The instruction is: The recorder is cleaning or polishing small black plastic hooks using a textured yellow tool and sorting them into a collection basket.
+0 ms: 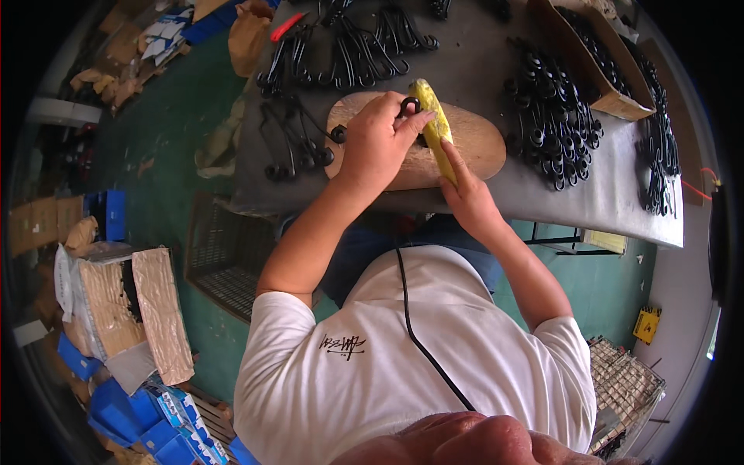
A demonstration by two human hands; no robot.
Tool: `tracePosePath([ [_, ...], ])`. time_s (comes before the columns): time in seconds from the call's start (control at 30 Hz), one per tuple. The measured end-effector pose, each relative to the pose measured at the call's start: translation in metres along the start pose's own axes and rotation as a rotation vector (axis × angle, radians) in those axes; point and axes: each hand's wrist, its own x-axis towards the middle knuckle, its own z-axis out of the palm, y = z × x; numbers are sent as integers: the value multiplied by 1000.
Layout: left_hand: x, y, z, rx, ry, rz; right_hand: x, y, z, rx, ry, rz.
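Note:
My left hand (376, 139) is closed around a black metal piece with a ring-shaped end (410, 105), which shows above the fingers; its rest is hidden. Its fingertips meet the side of a long, worn yellow bar (439, 128). Around the bar's near end, my right hand (470, 200) is closed, with a finger stretched along it. What kind of tool the bar is, I cannot tell. Both hands are over an oval wooden board (480, 147). Several black rods with ringed ends (291, 143) lie left of the board, one reaching its edge.
The grey table (473, 46) carries rows of black hooked rods (356, 54) at the back and a heap of ringed rods (554, 116) at right. Beyond that heap stands an open cardboard box (620, 101). A red-handled tool (287, 26) lies back left. A plastic crate (232, 256) is below.

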Motion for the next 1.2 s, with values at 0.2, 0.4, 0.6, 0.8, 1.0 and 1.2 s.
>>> tracePosePath([
  [0.2,-14,-24,-7,-127,143,-56,10,21,-24,-210,123,15],
  [0.4,12,-101,-73,-210,333,-446,13,24,-29,-571,157,-153],
  [0.6,-10,-198,-105,565,337,-445,16,15,-23,-557,250,-321],
  [0.8,-40,-198,-102,226,285,-779,9,28,-56,-547,461,-315],
  [1.0,-7,-203,-117,-149,1,-1065,8,31,-40,-464,440,-377],
  [1.2,14,-205,-105,-160,-116,-1110,7,26,-54,-474,514,-432],
])
